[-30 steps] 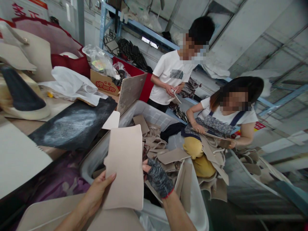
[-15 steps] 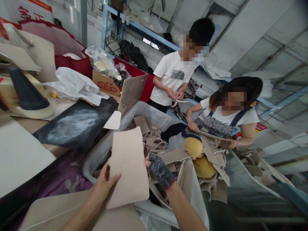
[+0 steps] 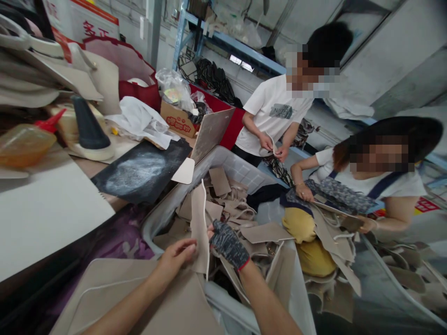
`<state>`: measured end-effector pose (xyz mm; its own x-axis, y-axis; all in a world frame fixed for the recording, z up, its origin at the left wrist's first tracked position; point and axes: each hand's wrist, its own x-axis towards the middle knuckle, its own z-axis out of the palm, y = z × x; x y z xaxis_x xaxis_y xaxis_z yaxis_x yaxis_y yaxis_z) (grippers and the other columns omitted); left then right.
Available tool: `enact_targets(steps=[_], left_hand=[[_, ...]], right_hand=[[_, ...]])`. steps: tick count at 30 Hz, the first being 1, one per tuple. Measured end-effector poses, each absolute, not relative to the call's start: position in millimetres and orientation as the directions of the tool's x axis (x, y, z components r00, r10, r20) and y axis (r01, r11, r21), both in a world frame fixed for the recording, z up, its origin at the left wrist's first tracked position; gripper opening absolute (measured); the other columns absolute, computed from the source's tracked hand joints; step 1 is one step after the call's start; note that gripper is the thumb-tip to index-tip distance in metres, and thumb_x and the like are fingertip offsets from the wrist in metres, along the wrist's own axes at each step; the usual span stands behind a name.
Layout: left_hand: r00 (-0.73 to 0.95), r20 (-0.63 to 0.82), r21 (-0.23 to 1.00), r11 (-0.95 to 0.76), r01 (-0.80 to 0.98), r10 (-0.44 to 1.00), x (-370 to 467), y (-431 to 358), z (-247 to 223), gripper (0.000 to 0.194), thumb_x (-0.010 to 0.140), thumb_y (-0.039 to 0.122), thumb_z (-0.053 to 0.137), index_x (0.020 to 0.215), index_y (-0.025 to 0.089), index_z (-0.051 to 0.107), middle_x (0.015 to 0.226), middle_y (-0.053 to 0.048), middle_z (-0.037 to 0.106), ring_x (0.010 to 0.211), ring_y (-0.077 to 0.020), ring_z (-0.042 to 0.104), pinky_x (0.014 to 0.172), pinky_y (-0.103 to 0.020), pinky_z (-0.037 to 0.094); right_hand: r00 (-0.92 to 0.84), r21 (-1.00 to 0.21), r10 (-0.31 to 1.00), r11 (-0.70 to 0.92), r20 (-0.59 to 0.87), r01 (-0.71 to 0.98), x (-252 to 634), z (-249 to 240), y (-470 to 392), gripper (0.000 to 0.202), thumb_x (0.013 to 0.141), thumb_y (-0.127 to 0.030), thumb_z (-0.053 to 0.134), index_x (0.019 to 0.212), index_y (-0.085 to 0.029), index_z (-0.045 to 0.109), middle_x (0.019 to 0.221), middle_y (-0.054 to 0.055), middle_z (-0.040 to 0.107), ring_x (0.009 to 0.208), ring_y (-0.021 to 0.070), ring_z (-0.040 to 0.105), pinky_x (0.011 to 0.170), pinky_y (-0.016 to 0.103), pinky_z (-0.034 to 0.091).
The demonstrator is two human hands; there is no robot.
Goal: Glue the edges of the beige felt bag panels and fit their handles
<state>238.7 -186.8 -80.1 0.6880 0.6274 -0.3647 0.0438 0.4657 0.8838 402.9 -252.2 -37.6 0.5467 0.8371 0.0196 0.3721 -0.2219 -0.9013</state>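
Observation:
A beige leather panel (image 3: 199, 223) stands almost edge-on between my hands, above a white plastic bin (image 3: 240, 174). My bare left hand (image 3: 176, 256) pinches its lower left side. My right hand (image 3: 226, 241), in a dark fingerless glove, grips its right edge. The bin holds several beige leather pieces and straps (image 3: 237, 207).
A large beige panel (image 3: 139, 302) lies below my arms. On the table to the left sit a black sheet (image 3: 141, 170), a white board (image 3: 45, 209) and a cardboard box (image 3: 178, 123). One person in a white shirt (image 3: 275, 111) stands beyond the bin; another (image 3: 352, 186) sits at right handling leather.
The beige panel faced me flat; it has turned nearly edge-on between my hands. The view has shifted so that the table and people sit further right.

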Motion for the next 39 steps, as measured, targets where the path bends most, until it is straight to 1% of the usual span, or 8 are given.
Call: enact_targets(steps=[2,4,8,11,17,24,31,39], left_hand=[[0.720,-0.367,0.858,0.514,0.017,0.589,237.6,-190.0,-79.2,0.050,0.064,0.056,0.076,0.093,0.017,0.070,0.092,-0.007,0.072,0.087,-0.0233,0.066,0.075,-0.029,0.051],[0.734,-0.353,0.849,0.528,-0.009,0.581,236.1,-193.0,-79.5,0.049,0.063,0.061,0.075,0.082,0.017,0.064,0.080,-0.003,0.068,0.079,-0.0202,0.065,0.071,-0.027,0.050],[0.739,-0.276,0.911,0.411,-0.002,0.615,232.9,-195.8,-83.5,0.048,0.069,0.063,0.068,0.076,0.017,0.059,0.072,0.000,0.060,0.072,-0.0178,0.059,0.067,-0.026,0.048],[0.755,-0.245,0.937,0.348,0.023,0.608,231.4,-196.2,-87.1,0.045,0.075,0.060,0.061,0.077,0.015,0.063,0.073,-0.002,0.060,0.072,-0.0191,0.057,0.066,-0.027,0.046],[0.708,-0.220,0.965,0.257,0.057,0.671,231.9,-198.0,-91.7,0.039,0.073,0.053,0.060,0.070,0.015,0.066,0.066,-0.002,0.056,0.067,-0.0184,0.049,0.062,-0.026,0.039],[0.707,-0.263,0.952,0.297,0.078,0.656,232.6,-195.9,-88.7,0.038,0.072,0.055,0.054,0.059,0.019,0.051,0.055,0.002,0.045,0.054,-0.0145,0.042,0.053,-0.025,0.035],[0.756,-0.254,0.944,0.324,0.058,0.603,233.6,-195.5,-91.4,0.039,0.072,0.056,0.058,0.068,0.017,0.058,0.061,0.001,0.050,0.059,-0.0148,0.046,0.057,-0.025,0.039],[0.754,-0.268,0.939,0.338,0.065,0.599,234.8,-196.6,-92.3,0.036,0.070,0.053,0.057,0.064,0.017,0.055,0.057,0.003,0.046,0.056,-0.0130,0.043,0.055,-0.025,0.036]], right_hand=[[0.476,-0.898,0.880,-0.222,-0.016,0.381,385.6,-40.6,-256.0,0.012,0.071,-0.031,0.058,0.064,-0.021,0.060,0.058,0.001,0.061,0.051,0.0150,0.056,0.049,0.026,0.048],[0.432,-0.883,0.901,-0.224,-0.026,0.413,371.6,-42.3,-259.2,0.013,0.072,-0.031,0.055,0.065,-0.021,0.059,0.060,0.002,0.062,0.056,0.0163,0.058,0.056,0.029,0.051],[0.425,-0.833,0.905,-0.249,-0.018,0.494,357.3,-47.3,-262.0,0.016,0.074,-0.034,0.051,0.067,-0.021,0.058,0.068,0.006,0.065,0.066,0.0200,0.061,0.071,0.038,0.054],[0.469,-0.791,0.883,-0.279,0.010,0.544,353.6,-56.2,-262.8,0.019,0.076,-0.036,0.048,0.067,-0.023,0.057,0.070,0.009,0.066,0.067,0.0231,0.062,0.071,0.041,0.054],[0.546,-0.732,0.834,-0.318,0.088,0.603,345.6,-73.7,-265.9,0.013,0.079,-0.033,0.056,0.070,-0.025,0.059,0.072,0.010,0.066,0.067,0.0242,0.060,0.071,0.043,0.055],[0.565,-0.759,0.819,-0.303,0.102,0.576,338.6,-75.2,-266.7,0.016,0.078,-0.037,0.061,0.067,-0.025,0.059,0.070,0.010,0.063,0.063,0.0230,0.056,0.071,0.044,0.054],[0.576,-0.778,0.811,-0.294,0.105,0.555,342.2,-72.1,-267.3,0.011,0.076,-0.032,0.061,0.067,-0.026,0.060,0.069,0.008,0.063,0.065,0.0235,0.057,0.072,0.044,0.054],[0.491,-0.674,0.865,-0.300,0.106,0.675,346.5,-76.1,-270.3,0.012,0.080,-0.027,0.055,0.072,-0.023,0.062,0.073,0.010,0.067,0.067,0.0249,0.063,0.069,0.042,0.055]])
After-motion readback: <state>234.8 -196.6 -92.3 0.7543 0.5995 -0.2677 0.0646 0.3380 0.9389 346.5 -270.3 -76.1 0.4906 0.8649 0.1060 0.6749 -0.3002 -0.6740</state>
